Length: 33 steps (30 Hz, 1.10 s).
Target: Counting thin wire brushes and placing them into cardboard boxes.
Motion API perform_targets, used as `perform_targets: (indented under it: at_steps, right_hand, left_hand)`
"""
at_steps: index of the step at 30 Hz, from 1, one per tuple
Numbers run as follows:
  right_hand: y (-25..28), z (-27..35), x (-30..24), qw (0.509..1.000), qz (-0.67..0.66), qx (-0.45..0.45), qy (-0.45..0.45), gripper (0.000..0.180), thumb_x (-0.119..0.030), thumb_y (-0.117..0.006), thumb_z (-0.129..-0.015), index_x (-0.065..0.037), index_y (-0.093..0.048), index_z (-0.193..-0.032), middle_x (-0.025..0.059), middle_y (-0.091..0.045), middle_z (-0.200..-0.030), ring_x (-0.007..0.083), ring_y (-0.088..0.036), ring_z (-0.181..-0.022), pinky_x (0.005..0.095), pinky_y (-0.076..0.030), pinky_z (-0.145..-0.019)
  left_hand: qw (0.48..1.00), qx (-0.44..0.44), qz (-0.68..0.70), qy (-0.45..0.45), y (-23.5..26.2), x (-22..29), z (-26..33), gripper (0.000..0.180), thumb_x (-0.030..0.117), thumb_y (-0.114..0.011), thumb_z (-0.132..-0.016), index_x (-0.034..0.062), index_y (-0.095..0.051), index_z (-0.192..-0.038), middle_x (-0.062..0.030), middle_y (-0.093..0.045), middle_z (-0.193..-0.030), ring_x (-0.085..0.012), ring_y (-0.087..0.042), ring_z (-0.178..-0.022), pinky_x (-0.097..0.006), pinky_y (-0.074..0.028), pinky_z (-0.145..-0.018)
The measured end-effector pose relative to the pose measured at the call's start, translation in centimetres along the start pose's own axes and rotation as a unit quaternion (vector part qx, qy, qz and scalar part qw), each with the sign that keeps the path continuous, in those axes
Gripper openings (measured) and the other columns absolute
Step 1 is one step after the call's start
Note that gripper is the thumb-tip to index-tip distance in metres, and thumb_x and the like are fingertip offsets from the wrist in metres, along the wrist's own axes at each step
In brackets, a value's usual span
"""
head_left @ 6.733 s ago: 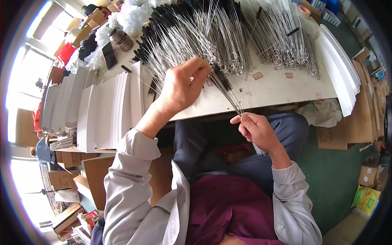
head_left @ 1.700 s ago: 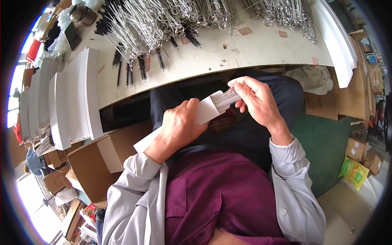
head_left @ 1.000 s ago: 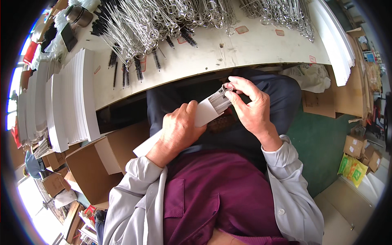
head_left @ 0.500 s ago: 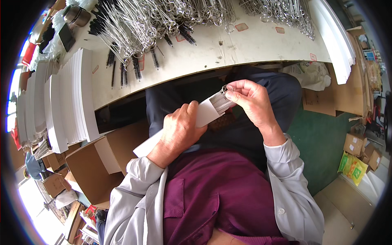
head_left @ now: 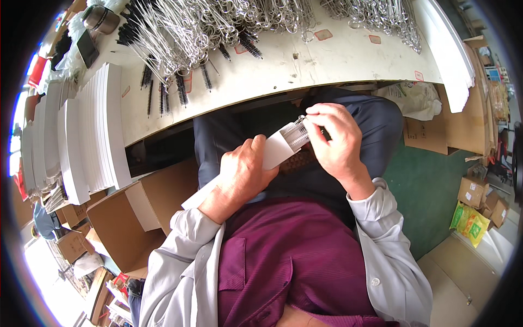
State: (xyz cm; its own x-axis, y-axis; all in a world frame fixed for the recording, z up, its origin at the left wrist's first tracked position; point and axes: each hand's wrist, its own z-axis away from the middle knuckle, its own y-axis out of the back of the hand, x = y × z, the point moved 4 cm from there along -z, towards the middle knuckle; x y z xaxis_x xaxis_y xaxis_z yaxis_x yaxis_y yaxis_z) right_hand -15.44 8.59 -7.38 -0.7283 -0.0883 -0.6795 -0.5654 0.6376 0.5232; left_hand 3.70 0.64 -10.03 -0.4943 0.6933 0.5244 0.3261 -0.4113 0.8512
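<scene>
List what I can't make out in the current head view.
All in the head view:
White box: middle stretch covered by the left hand.
Brushes in it: inner ends hidden by the box walls; too small to count.
Right hand: whether it pinches or just touches them, too small to tell.
Brush pile: far side cut off by the top edge.

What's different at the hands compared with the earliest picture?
The left hand has come down from near the brush heap and now grips a long white carton. The right hand, earlier holding a loose bundle, is now at the ends of wire brushes jutting from that carton. The brush heap and steel flask remain on the table.
</scene>
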Motion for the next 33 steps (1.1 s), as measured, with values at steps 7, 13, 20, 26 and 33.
perform_targets:
  at_steps: [7, 13, 20, 26, 33]
  right_hand:
    - [-1.0, 0.4, -1.6, 0.993, 0.036, -0.097, 0.055, 0.011, 0.001, -0.074, -0.085, -0.001, -0.067, -0.093, 0.0110, -0.071, -0.106, 0.0326, -0.068, -0.105, 0.0411, -0.056, -0.091]
    - [-1.4, 1.0, -0.5, 0.997, -0.022, -0.076, 0.016, 0.016, -0.002, -0.076, -0.085, -0.001, -0.067, -0.098, 0.0132, -0.070, -0.104, 0.0329, -0.068, -0.101, 0.0421, -0.056, -0.088]
    - [-1.7, 1.5, 0.3, 0.989, -0.064, -0.087, -0.102, 0.023, -0.002, -0.078, -0.083, 0.000, -0.068, -0.104, 0.0153, -0.072, -0.107, 0.0343, -0.069, -0.099, 0.0410, -0.057, -0.087]
    - [-2.4, 2.3, -0.4, 0.985, -0.082, -0.103, -0.107, 0.016, -0.001, -0.076, -0.085, 0.000, -0.070, -0.100, 0.0176, -0.070, -0.114, 0.0350, -0.068, -0.103, 0.0419, -0.056, -0.089]
    - [-2.8, 2.8, -1.2, 0.976, -0.136, -0.138, -0.103, 0.018, -0.009, -0.067, -0.098, 0.003, -0.072, -0.110, 0.0202, -0.067, -0.129, 0.0324, -0.068, -0.114, 0.0383, -0.055, -0.096]
  left_hand:
    - [1.000, 0.013, 0.011, -0.002, -0.3, 0.0, -0.1, 0.039, 0.019, -0.081, -0.073, 0.0032, -0.054, -0.096, -0.0134, -0.064, -0.078, -0.0326, -0.070, -0.069, -0.043, -0.058, -0.058]
    - [1.000, -0.011, 0.005, 0.017, -0.3, 0.0, 0.1, 0.041, 0.021, -0.083, -0.074, 0.0026, -0.057, -0.100, -0.0137, -0.067, -0.082, -0.0326, -0.071, -0.073, -0.043, -0.059, -0.062]
    - [0.999, -0.016, 0.007, 0.032, -0.6, -0.3, 0.3, 0.045, 0.025, -0.085, -0.076, 0.0022, -0.060, -0.105, -0.0141, -0.069, -0.087, -0.0324, -0.073, -0.078, -0.043, -0.060, -0.068]
    - [0.999, -0.021, 0.031, 0.032, -0.5, -0.3, 0.2, 0.048, 0.029, -0.086, -0.075, 0.0031, -0.060, -0.106, -0.0145, -0.070, -0.089, -0.0335, -0.073, -0.080, -0.043, -0.060, -0.069]
    - [0.997, -0.029, 0.053, 0.054, -0.6, -0.4, 0.1, 0.051, 0.031, -0.088, -0.075, 0.0025, -0.060, -0.107, -0.0162, -0.071, -0.091, -0.0355, -0.073, -0.082, -0.044, -0.060, -0.070]
